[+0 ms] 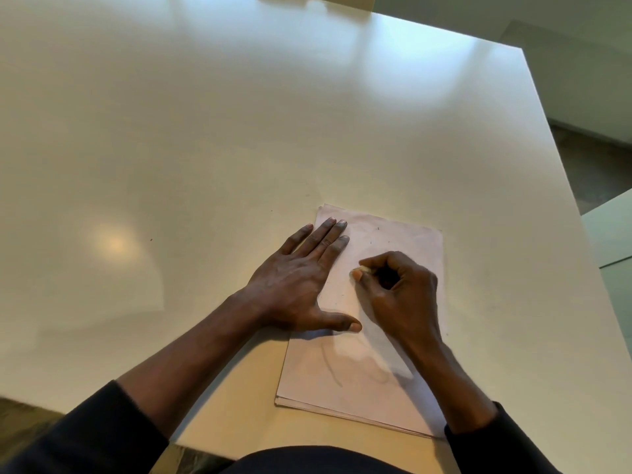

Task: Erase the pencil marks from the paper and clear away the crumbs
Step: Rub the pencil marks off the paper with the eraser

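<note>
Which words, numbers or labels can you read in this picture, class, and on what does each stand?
None can be read.
The paper bears only faint curved pencil marks, no letters.
The eraser that the right hand pinches shows no print.
The table carries no label.

The right hand (400, 295) is hiding nearly all of the eraser (361, 269), with only a pale tip showing at the fingertips. It and the left hand (297, 282) are covering the middle of the paper (407, 241). Pencil marks (330, 362) toward the near edge of the table (205, 131) are blurring into faint grey smears. Dark specks (378, 229) near the paper's far edge are staying too small to tell.
</note>
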